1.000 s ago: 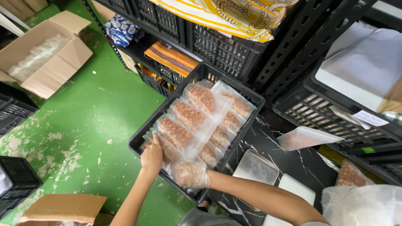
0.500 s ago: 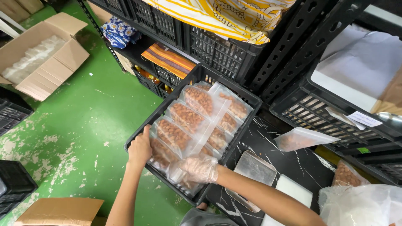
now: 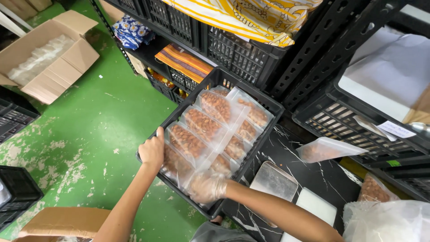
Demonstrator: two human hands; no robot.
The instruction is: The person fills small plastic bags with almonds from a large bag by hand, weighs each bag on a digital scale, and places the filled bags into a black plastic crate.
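A black plastic crate [image 3: 268, 105] holds several clear pouches of brown nuts [image 3: 204, 125] laid in overlapping rows. My left hand [image 3: 152, 150] grips the crate's left rim. My right hand [image 3: 207, 187], in a thin clear glove, rests inside the crate's near corner on the nearest pouches. The crate sits tilted, partly over the edge of a black marble-patterned table [image 3: 291, 152].
On the table lie a loose nut pouch [image 3: 324, 149], a metal scale plate [image 3: 273, 181] and a white board [image 3: 316, 206]. Black shelving [image 3: 313, 49] with crates and folded cloth stands behind. Cardboard boxes [image 3: 49, 54] and black crates [image 3: 15, 190] sit on the green floor.
My left hand slid up along the crate's left rim. The gloved right hand shifted lower, toward the near corner. The crate turned a little.
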